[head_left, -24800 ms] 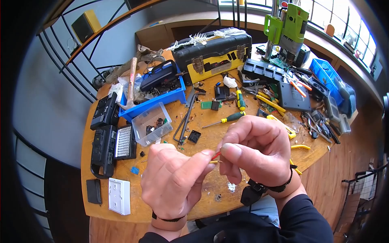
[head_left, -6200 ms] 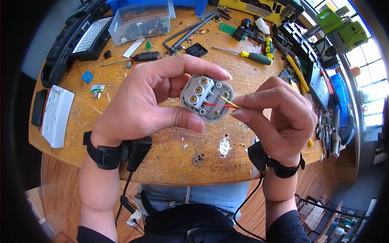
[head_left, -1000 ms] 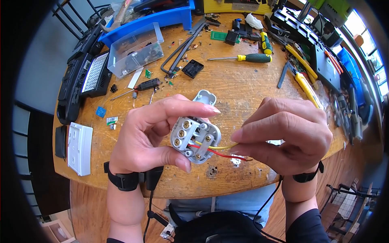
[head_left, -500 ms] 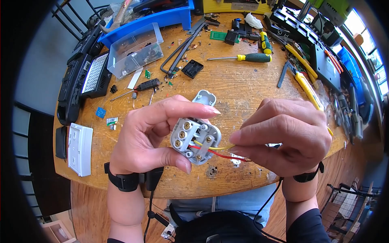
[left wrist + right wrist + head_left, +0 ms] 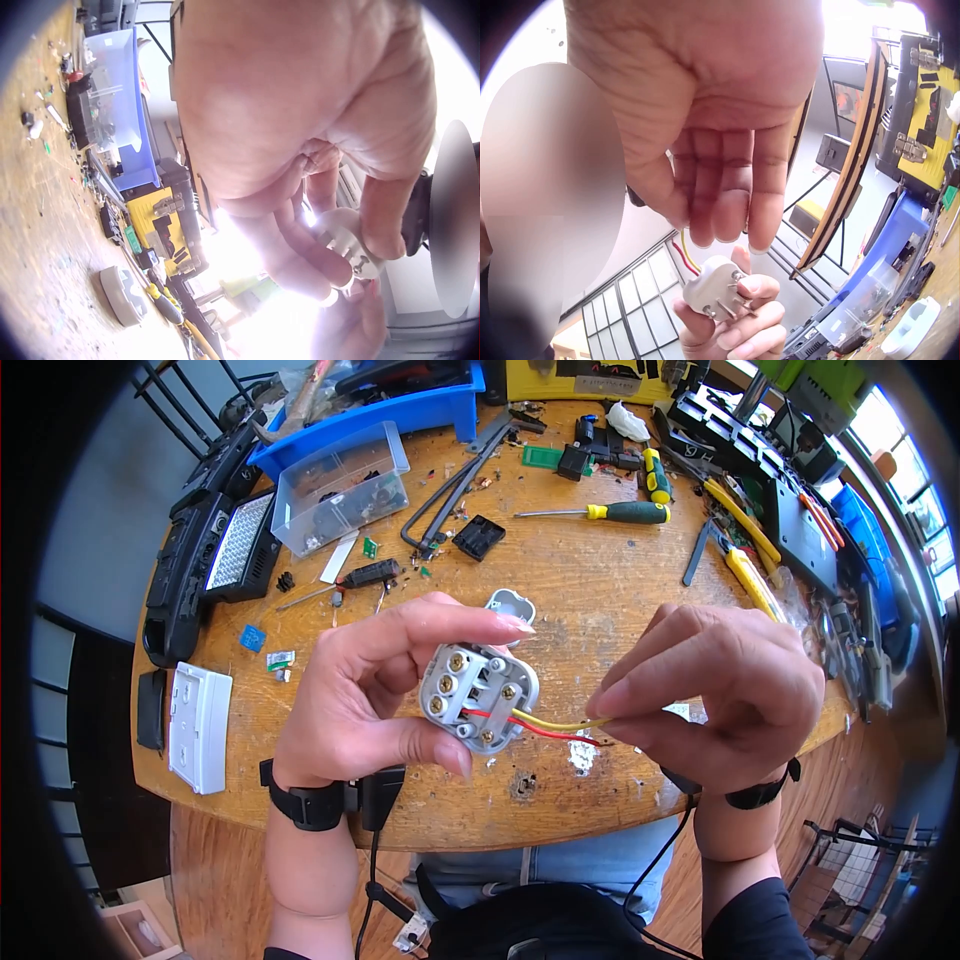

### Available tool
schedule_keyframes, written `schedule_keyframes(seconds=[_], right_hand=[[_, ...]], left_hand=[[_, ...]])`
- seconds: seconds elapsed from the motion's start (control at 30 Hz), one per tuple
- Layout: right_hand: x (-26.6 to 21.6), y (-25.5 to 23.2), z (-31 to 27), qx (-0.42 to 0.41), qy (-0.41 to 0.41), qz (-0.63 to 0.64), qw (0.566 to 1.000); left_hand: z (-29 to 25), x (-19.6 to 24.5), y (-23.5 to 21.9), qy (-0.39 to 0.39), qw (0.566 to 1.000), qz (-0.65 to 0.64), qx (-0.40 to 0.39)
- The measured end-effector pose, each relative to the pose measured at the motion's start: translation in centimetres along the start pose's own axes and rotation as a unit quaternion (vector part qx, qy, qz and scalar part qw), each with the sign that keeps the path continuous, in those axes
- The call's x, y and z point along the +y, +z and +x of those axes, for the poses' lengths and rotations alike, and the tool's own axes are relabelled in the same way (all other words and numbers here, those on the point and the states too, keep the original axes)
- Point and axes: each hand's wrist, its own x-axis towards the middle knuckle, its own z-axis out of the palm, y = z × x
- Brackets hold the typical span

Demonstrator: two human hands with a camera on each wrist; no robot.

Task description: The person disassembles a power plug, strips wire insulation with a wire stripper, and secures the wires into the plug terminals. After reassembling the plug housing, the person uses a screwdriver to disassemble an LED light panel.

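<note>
My left hand (image 5: 345, 695) holds the open grey plug (image 5: 480, 698) between thumb and fingers, its brass screws facing up. Metal pins (image 5: 724, 309) stick out of the plug's underside in the right wrist view. A red wire (image 5: 565, 739) runs under the plug's clamp bar, its far end loose beside my right fingers. The yellow wire (image 5: 560, 725) leaves the clamp bar's right side, and my right hand (image 5: 725, 695) pinches it between thumb and forefinger. Behind my left fingertips lies the plug's grey cover (image 5: 512, 603) on the table.
Beyond the hands lie a green-yellow screwdriver (image 5: 630, 512), a black-handled screwdriver (image 5: 370, 572), a hex key (image 5: 445, 505) and a black square part (image 5: 479, 537). A clear box (image 5: 340, 515) stands back left, a white case (image 5: 200, 728) at the left edge. Yellow-handled pliers (image 5: 750, 580) lie right.
My right hand has shifted slightly right with the yellow wire, whose tip no longer shows left of the clamp bar. The plug has tipped a little in my left hand.
</note>
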Motion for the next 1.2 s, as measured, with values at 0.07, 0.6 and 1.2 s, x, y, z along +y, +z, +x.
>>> schedule_keyframes(seconds=[0.07,0.6,1.2], right_hand=[[0.5,-0.2,-0.1,-0.003,0.015,0.104,0.994],[0.6,-0.7,0.2,0.002,0.289,0.154,0.945],[1.0,0.6,-0.2,-0.184,0.246,0.218,0.926]], left_hand=[[0.1,0.2,0.0,-0.003,1.0,0.006,0.004],[0.0,0.1,-0.6,0.007,0.999,-0.009,0.03],[0.0,0.5,-0.3,0.028,0.999,-0.002,0.029]])
